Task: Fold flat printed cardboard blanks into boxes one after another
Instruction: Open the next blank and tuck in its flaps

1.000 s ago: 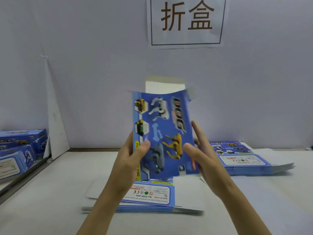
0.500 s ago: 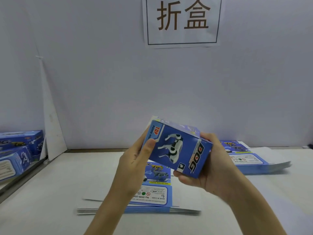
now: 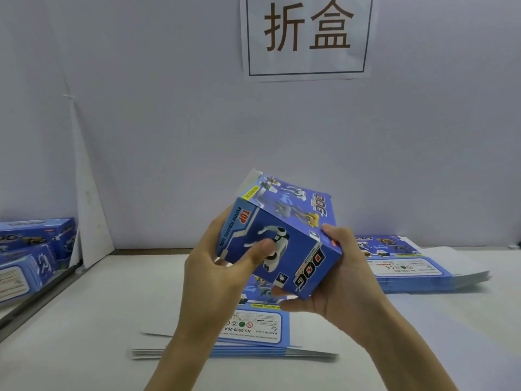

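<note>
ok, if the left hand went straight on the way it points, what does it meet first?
The blue printed cardboard box: the left hand grips it, thumb on the dog-picture face. The right hand holds the far end.

Blue box [image 3: 284, 238] printed with white and yellow robot dogs; white sign [image 3: 307, 35] bears brown characters.

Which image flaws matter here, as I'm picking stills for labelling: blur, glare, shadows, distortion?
Head view: the box, gripped by the left hand and right hand, is sharp, its DOG print legible; light is soft, no glare, a faint shadow under the far stack of blanks; finished boxes at the left edge look softer and skewed.
</note>
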`<action>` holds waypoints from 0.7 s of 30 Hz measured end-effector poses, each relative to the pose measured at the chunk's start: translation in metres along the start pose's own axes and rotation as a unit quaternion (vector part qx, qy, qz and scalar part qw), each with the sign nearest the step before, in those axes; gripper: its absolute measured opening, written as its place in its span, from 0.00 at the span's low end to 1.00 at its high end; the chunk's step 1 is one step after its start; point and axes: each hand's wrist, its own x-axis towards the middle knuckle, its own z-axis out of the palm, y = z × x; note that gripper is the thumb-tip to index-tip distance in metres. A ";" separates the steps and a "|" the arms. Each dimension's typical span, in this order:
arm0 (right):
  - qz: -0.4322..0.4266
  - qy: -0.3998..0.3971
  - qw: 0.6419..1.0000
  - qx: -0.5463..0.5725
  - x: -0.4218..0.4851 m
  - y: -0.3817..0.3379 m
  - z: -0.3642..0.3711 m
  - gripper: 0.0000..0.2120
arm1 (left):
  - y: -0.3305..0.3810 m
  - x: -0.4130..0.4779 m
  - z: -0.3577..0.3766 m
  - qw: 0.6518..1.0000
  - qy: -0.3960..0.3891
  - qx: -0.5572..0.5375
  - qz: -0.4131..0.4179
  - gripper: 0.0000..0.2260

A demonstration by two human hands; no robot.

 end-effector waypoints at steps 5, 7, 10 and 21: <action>-0.161 -0.072 0.984 -0.034 0.001 -0.003 -0.012 0.30 | 0.008 0.016 -0.038 0.992 -0.114 -0.034 -0.049 0.39; -0.208 -0.089 0.969 -0.098 0.002 -0.002 -0.016 0.41 | 0.006 0.017 -0.046 0.987 -0.143 0.001 -0.069 0.38; -0.248 -0.112 0.948 -0.166 0.005 0.004 -0.019 0.43 | 0.000 0.015 -0.050 0.983 -0.165 0.033 -0.069 0.29; -0.055 -0.029 0.884 -0.463 0.025 0.044 -0.003 0.43 | -0.026 0.016 -0.133 0.969 -0.144 0.042 -0.197 0.26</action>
